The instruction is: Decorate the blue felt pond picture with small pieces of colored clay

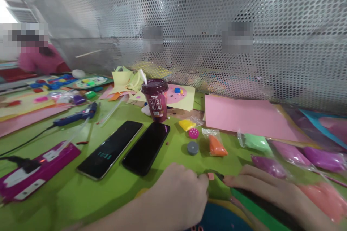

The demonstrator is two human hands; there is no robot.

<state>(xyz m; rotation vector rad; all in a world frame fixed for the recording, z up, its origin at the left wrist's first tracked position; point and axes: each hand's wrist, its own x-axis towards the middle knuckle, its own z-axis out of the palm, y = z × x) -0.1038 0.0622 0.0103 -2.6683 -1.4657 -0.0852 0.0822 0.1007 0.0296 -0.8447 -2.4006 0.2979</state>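
Note:
My left hand (179,191) is closed in a pinch low in the middle of the view. At its fingertips shows a small pink piece (210,176), apparently clay. My right hand (265,187) lies low over the table to the right, fingers stretched out, its fingertips close to the pink piece. A small dark shape by those fingertips is too blurred to name. Beneath my right hand is a green sheet or board (249,204). Below my hands a dark blue rounded piece (222,218) with small pink rings is partly cut off by the frame.
Two phones (111,151) lie left of my hands, behind them a lidded cup (155,99). Bags of orange (217,146), green (256,142) and purple clay (325,158) lie right. A glue gun (77,115) and power strip (39,171) are left. Perforated metal panel (189,18) behind.

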